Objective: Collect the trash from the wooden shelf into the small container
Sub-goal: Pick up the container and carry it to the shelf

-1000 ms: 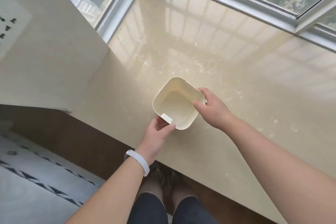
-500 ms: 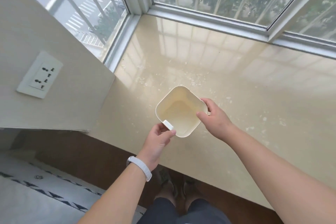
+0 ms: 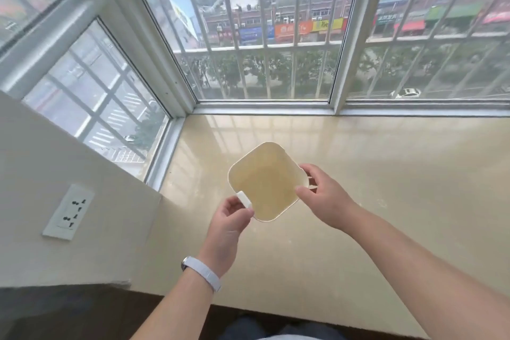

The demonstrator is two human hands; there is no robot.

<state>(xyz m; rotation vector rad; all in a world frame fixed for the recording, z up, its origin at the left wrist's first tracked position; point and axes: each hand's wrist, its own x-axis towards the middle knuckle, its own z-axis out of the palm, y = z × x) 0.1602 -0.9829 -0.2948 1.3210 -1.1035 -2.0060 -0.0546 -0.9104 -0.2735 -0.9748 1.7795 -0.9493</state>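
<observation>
Up it comes; the small container [image 3: 266,182] has risen from low by the stone surface [image 3: 400,179] and now hangs in the air above it, mouth toward us, nothing inside. The left grip [image 3: 227,225] pinches the white tab [image 3: 244,199] at the rim's 7 o'clock; the right grip [image 3: 324,196] clamps thumb and fingers on the edge at 4 o'clock. The view has swung up to the window [image 3: 262,41] at 12 o'clock; no wooden shelf and no trash in sight. My read is that the container is fetched and ready to travel; collecting has not begun, and a turn toward the shelf comes next.
</observation>
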